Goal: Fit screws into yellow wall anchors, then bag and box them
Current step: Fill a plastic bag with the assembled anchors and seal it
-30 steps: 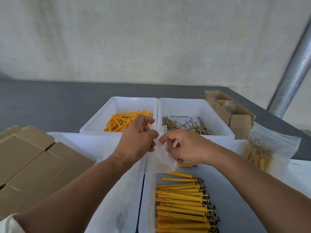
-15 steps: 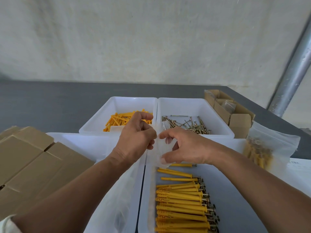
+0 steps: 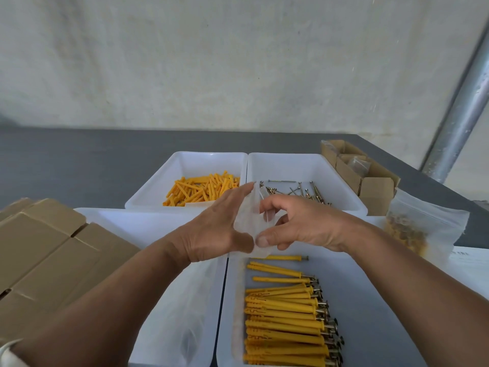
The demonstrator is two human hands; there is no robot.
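Note:
Between my hands is a small clear plastic bag [image 3: 250, 221], empty as far as I can see. My left hand [image 3: 217, 229] holds its left side with the fingers stretched along it. My right hand [image 3: 299, 223] pinches its right side, thumb low, fingers curled inside the mouth. Below them a white bin [image 3: 383, 313] holds a row of yellow anchors with screws fitted [image 3: 285, 313]. Two white bins behind hold loose yellow anchors [image 3: 203, 189] and loose screws [image 3: 299, 192].
Closed cardboard boxes [image 3: 47, 258] are stacked at the left. Open small cardboard boxes [image 3: 365, 173] stand at the back right, with a filled plastic bag [image 3: 420, 229] in front of them. A white bin [image 3: 148, 229] with clear bags lies under my left arm. A metal pole [image 3: 460, 112] rises at the right.
My hands have spread the bag's mouth apart. The left fingers went from curled to stretched flat, and the right fingers slid inside the opening.

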